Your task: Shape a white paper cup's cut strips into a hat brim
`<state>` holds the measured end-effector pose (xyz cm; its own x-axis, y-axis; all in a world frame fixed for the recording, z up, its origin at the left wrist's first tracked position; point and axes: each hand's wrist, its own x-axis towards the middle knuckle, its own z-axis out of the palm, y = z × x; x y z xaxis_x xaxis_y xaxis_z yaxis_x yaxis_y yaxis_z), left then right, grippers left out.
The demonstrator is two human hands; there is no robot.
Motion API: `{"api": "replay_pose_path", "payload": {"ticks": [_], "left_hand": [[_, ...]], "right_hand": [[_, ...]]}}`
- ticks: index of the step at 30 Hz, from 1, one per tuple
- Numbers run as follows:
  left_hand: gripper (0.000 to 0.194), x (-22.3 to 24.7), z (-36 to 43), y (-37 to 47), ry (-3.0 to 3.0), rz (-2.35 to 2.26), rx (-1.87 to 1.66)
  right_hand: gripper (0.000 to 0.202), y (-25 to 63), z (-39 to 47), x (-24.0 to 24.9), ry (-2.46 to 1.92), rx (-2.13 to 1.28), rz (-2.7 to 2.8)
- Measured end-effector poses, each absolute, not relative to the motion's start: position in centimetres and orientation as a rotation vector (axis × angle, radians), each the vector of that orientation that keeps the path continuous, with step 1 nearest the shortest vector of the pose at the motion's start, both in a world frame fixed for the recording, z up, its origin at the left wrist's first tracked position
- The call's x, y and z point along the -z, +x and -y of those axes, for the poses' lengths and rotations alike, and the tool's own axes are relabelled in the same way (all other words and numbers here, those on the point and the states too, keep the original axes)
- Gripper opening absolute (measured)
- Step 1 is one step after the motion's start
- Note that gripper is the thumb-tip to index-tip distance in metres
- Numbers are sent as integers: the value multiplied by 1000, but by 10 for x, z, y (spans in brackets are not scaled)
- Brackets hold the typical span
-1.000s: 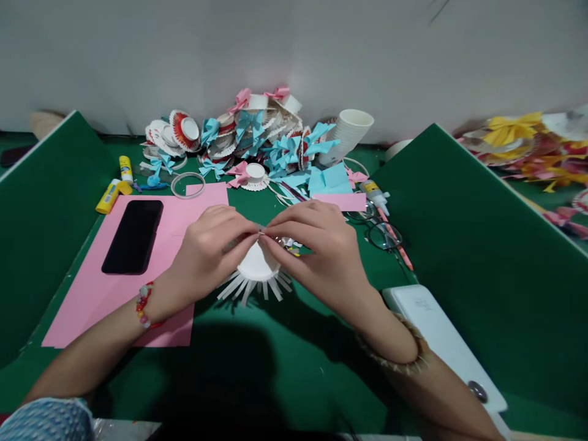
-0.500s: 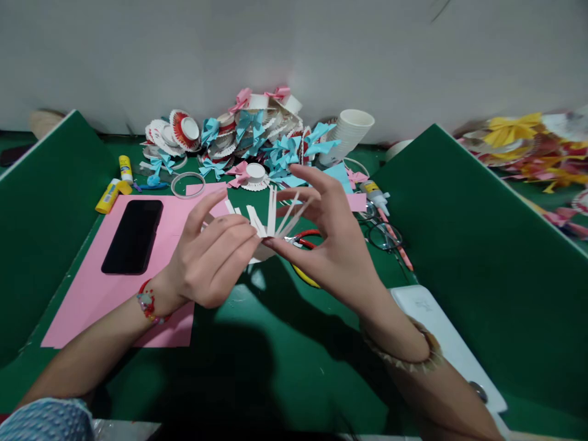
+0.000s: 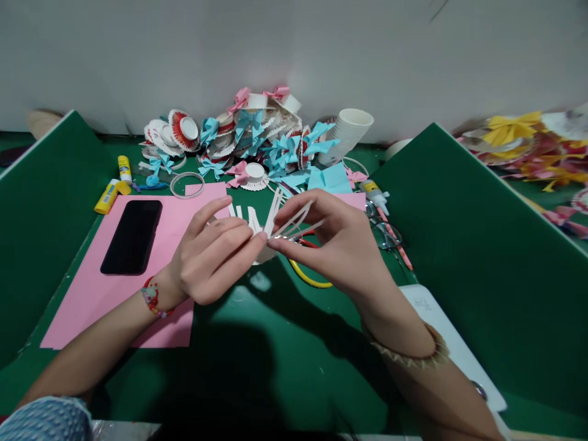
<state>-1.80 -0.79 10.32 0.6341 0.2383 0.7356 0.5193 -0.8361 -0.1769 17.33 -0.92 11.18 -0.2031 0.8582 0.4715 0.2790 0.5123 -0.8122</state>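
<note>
The left hand (image 3: 218, 254) and right hand (image 3: 342, 239) pinched a white cup (image 3: 266, 254) between them above a green table (image 3: 294, 343), its cut strips fanning upward. Scissors (image 3: 314, 283) lay partly hidden by the right hand; leftward, a phone (image 3: 132, 237) rested on pink paper (image 3: 89, 294).

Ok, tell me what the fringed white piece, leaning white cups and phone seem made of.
Fringed white piece: matte paper or thin card; its narrow cut strips bend and splay.
Leaning white cups: likely matte paper; thin rims nest, though plastic is possible.
Phone: probably glass or plastic, smooth and evenly black.
</note>
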Motion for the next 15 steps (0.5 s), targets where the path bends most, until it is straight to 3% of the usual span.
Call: {"api": "replay_pose_path", "payload": {"ticks": [15], "left_hand": [[14,-101,-1,-15,-2524,560,1098]], "right_hand": [[31,168,17,-116,-1063,-587,1714]]}}
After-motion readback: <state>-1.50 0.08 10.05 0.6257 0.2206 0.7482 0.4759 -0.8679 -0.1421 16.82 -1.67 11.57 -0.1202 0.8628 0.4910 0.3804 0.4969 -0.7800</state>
